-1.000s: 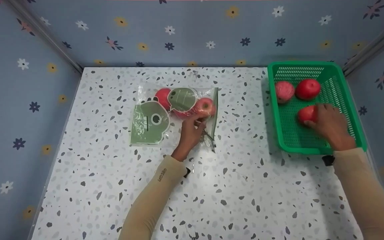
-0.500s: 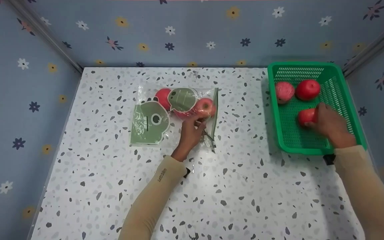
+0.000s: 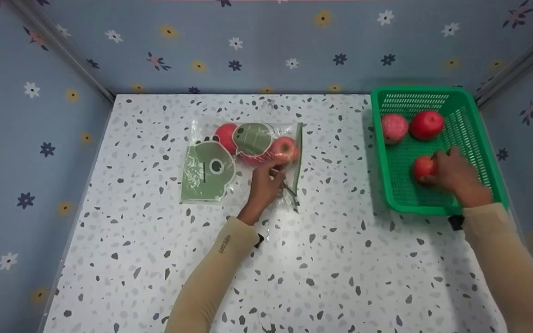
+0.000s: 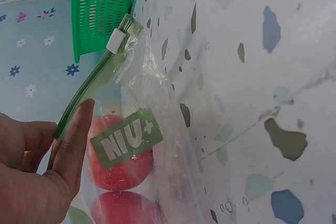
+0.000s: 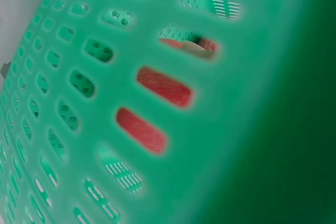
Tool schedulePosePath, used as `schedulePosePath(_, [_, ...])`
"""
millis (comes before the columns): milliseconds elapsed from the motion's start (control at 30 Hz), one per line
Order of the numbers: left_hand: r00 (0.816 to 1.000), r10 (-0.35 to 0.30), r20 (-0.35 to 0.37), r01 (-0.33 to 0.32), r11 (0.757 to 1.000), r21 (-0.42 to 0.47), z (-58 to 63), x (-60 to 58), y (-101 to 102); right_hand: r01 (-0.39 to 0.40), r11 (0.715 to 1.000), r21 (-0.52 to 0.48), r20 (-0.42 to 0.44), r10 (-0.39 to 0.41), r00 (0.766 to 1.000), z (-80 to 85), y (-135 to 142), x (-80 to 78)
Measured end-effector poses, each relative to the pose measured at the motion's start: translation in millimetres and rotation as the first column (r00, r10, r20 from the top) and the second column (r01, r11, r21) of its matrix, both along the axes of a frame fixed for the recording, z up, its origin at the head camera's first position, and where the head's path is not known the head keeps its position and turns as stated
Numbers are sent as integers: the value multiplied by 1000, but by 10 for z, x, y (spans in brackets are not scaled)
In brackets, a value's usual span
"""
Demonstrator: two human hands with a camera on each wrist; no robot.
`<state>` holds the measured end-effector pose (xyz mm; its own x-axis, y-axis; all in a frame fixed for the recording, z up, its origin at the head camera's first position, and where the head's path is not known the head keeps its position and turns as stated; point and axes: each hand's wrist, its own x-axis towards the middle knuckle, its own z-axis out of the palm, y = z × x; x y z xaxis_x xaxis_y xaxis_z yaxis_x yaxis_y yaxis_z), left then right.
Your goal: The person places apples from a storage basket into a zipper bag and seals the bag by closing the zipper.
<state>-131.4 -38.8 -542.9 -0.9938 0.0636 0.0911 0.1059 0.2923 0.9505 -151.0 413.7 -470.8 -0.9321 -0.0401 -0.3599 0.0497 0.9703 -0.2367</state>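
My left hand (image 3: 265, 182) pinches the green-edged mouth of a clear zip bag (image 3: 208, 173). In the left wrist view the thumb and fingers grip the green zip strip (image 4: 86, 90), with a white slider (image 4: 116, 41) farther along it. Several red apples lie inside the bag, one apple (image 3: 285, 148) close to the opening. Over in the green basket (image 3: 389, 185), my right hand (image 3: 461, 175) grips a red apple (image 3: 424, 169) from its right side, thumb at the near side. The right wrist view shows mostly basket wall (image 5: 210, 129), which hides that hand.
Two more apples sit at the back of the basket, a pinkish apple (image 3: 394, 128) on the left and a red apple (image 3: 427, 125) beside it. A speckled white table (image 3: 331, 268) carries everything. Flower-patterned walls (image 3: 266, 46) enclose its back and sides.
The apple under my right hand has turned and shifted slightly toward me, and the fingers have moved on it. My left hand and the bag have stayed in place.
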Motion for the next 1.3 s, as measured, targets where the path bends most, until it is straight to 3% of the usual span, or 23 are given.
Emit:
schedulePosePath(167, [1000, 1, 6, -1, 1000, 17, -18, 21, -7, -24, 1000, -17, 13, 24, 1000, -5, -3, 30])
schedulePosePath(400, [999, -9, -40, 8, 1000, -13, -31, -27, -14, -34, 999, -13, -5, 34, 999, -3, -1, 36])
schedulePosePath(667, [1000, -3, -25, 4, 1000, 9, -34, -31, -8, -68, 998, 2, 13, 68, 998, -10, 12, 35])
schedulePosePath(1067, [999, -1, -45, 1, 1000, 20, -31, -18, -8, -63, 998, 10, -104, 64, 993, 31, -87, 111])
schedulePosePath(1300, [1000, -4, -20, 4, 1000, 8, -26, -14, -21, -79, 997, 23, -243, 82, 967, 174, -206, 144])
